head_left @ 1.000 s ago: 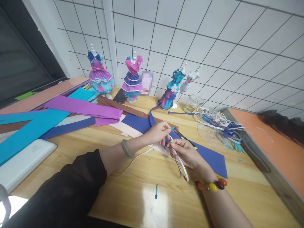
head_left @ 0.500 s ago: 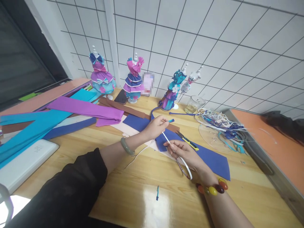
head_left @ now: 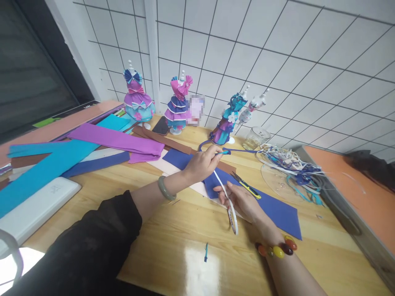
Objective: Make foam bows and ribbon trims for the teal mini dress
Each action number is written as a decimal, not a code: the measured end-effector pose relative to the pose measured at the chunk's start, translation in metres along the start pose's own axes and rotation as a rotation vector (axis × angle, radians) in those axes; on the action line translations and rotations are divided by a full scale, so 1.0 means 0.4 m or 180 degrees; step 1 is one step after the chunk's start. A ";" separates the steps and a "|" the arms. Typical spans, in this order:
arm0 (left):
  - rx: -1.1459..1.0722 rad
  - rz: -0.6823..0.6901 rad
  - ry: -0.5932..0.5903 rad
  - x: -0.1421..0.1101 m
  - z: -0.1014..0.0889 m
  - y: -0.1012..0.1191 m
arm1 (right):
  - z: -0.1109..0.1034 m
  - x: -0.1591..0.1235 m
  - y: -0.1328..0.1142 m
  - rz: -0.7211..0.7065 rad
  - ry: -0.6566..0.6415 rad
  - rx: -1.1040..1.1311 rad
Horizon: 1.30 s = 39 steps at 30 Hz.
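Observation:
My left hand (head_left: 201, 165) is closed in a pinch on a small turquoise and dark-blue strip (head_left: 226, 152), whose end sticks out to the right of the fingertips. A narrow white tape (head_left: 219, 179) stretches from below those fingers down to my right hand (head_left: 240, 199). My right hand's fingers are curled round a thin roll of white tape (head_left: 233, 224), printed on its inside, which hangs below the hand. Under both hands lies a dark-blue sheet (head_left: 279, 211). Yellow-handled scissors (head_left: 247, 186) rest on it, just behind my right hand.
Dressed miniature mannequins (head_left: 138, 98) stand along the tiled wall, near a glass jar (head_left: 257, 137). Purple (head_left: 120, 139) and turquoise strips (head_left: 58, 164) lie left, by a white box-like device (head_left: 46, 209). Tangled scraps (head_left: 286, 162) lie right. A small blue scrap (head_left: 206, 252) lies in front.
My hands have moved apart, with my left hand going up and away and the white tape drawn out between them. My right hand's fingers have loosened slightly. The view has shifted a little.

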<state>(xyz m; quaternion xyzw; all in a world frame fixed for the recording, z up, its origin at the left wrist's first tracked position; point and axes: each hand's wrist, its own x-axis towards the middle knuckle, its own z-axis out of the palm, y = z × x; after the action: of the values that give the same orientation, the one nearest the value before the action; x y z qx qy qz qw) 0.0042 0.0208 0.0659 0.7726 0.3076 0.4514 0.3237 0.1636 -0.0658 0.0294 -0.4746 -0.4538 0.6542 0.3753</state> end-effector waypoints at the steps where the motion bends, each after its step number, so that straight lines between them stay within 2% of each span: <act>1: 0.0021 0.0024 0.0006 -0.001 -0.001 0.001 | 0.001 0.002 0.001 0.0035 0.0026 0.0033; 9: -0.0217 0.0030 0.0192 -0.003 -0.008 0.015 | 0.009 0.006 0.005 0.0187 0.0283 -0.0050; 15: -0.0697 -0.0328 0.0277 0.008 -0.012 0.006 | 0.011 -0.002 0.008 0.0273 0.0274 -0.0449; 22: -0.1771 -0.0759 0.0268 0.037 0.003 -0.053 | 0.006 -0.017 0.002 0.0291 -0.0308 -0.1101; 27: -0.2362 -0.1125 0.0222 0.045 0.003 -0.063 | -0.011 -0.014 0.019 0.0254 -0.0704 -0.1200; 30: -0.2561 -0.1186 0.0187 0.046 0.001 -0.060 | -0.016 -0.012 0.024 0.0262 -0.0811 -0.1212; 35: -0.2762 -0.1422 0.0169 0.042 0.003 -0.046 | 0.005 -0.017 0.006 -0.0020 -0.1005 -0.0933; 39: -0.2884 -0.1644 0.0079 0.032 0.007 -0.020 | 0.040 -0.028 -0.020 -0.0163 -0.0765 -0.0866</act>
<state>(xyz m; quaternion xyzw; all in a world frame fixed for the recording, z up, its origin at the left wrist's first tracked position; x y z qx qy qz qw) 0.0102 0.0348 0.0652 0.4485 0.2658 0.4538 0.7227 0.1516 -0.0774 0.0423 -0.4277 -0.5917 0.6289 0.2672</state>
